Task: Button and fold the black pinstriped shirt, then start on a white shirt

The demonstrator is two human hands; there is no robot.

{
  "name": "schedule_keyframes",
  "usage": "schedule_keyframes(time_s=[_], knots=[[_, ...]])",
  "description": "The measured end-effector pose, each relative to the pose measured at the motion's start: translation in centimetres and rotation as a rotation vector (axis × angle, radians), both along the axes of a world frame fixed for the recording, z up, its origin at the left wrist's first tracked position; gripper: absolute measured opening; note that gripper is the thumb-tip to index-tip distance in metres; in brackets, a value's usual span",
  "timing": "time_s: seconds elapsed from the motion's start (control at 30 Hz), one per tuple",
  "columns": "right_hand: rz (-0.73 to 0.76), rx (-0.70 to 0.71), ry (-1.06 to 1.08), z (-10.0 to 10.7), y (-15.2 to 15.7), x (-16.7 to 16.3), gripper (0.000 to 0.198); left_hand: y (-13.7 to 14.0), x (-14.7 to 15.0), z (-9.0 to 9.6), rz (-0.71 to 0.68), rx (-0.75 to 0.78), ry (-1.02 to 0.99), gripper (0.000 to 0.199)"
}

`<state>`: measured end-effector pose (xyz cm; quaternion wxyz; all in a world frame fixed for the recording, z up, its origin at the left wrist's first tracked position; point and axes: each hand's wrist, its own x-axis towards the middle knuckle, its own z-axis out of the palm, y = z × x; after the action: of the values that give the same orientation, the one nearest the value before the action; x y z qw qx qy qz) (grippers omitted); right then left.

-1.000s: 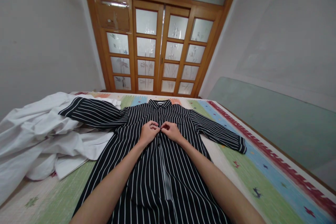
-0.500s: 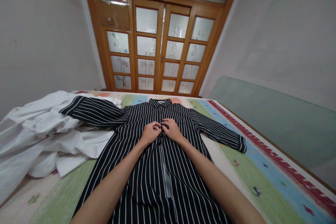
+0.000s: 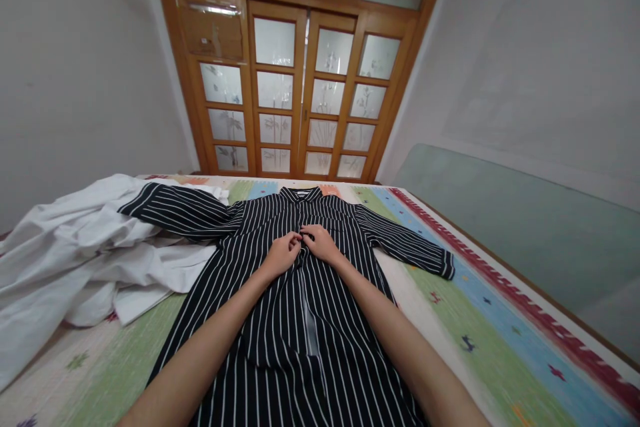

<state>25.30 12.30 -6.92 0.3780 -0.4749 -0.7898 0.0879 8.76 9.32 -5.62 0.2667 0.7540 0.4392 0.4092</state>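
Observation:
A black shirt with white stripes (image 3: 265, 347) lies face up before me, collar away from me and sleeves spread to both sides. My left hand (image 3: 283, 253) pinches the front placket at chest height. Right beside it, my right hand (image 3: 320, 244) has its fingers closed on the same spot of the placket. The fingertips of both hands nearly meet; any button between them is too small to make out. Below the hands the front edges part a little, showing a pale strip. The left-hand sleeve rests partly over a white cloth (image 3: 90, 247).
The shirt lies on a bed with a colourful patterned cover (image 3: 450, 327). Along the right runs a pale green headboard-like panel (image 3: 500, 213). Wooden doors with glass panes (image 3: 300, 93) stand behind the far edge, between grey walls.
Both hands stay at the same place on the placket, with only slight finger movement. The whole view has shifted a little.

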Motion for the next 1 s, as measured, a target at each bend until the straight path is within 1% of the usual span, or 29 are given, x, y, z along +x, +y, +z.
schedule_keyframes(time_s=[0.1, 0.17, 0.23, 0.33, 0.43, 0.53, 0.6, 0.7, 0.8, 0.9, 1.0], knots=[[-0.036, 0.085, 0.088, 0.6, -0.8, 0.0, 0.023, -1.0, -0.8, -0.1, -0.055, 0.017, 0.025, 0.026], [-0.073, 0.135, 0.147, 1.0, -1.7, -0.1, 0.018, -1.8, -1.3, 0.0, -0.081, 0.027, 0.019, 0.027], [-0.095, 0.147, 0.183, 1.5, -2.9, -0.3, 0.013, -2.6, -1.8, 0.3, -0.093, 0.034, 0.006, 0.026], [-0.042, 0.11, 0.176, 2.0, -4.8, -0.6, 0.02, -3.7, -2.4, 0.8, -0.099, 0.049, 0.035, 0.023], [0.037, 0.096, 0.067, 2.4, -6.5, -0.6, 0.023, -4.4, -2.7, 1.0, -0.125, 0.09, 0.127, 0.019], [0.05, 0.052, -0.047, 2.6, -7.7, -0.6, 0.023, -4.7, -2.8, 0.8, -0.157, 0.137, 0.22, 0.017], [0.024, -0.032, -0.101, 2.6, -8.2, -0.7, 0.023, -4.8, -2.8, 0.7, -0.165, 0.146, 0.241, 0.019], [-0.08, -0.127, -0.165, 2.4, -8.7, -1.1, 0.026, -4.7, -2.8, 0.7, -0.156, 0.161, 0.24, 0.023], [-0.148, -0.125, -0.225, 2.1, -9.0, -1.4, 0.028, -4.6, -2.9, 0.8, -0.147, 0.194, 0.26, 0.021], [-0.157, -0.113, -0.256, 2.1, -9.1, -1.5, 0.018, -4.7, -2.9, 0.6, -0.124, 0.208, 0.287, 0.017], [-0.136, -0.116, -0.222, 2.0, -9.0, -1.2, 0.01, -4.8, -2.9, 0.3, -0.1, 0.215, 0.281, 0.013]])
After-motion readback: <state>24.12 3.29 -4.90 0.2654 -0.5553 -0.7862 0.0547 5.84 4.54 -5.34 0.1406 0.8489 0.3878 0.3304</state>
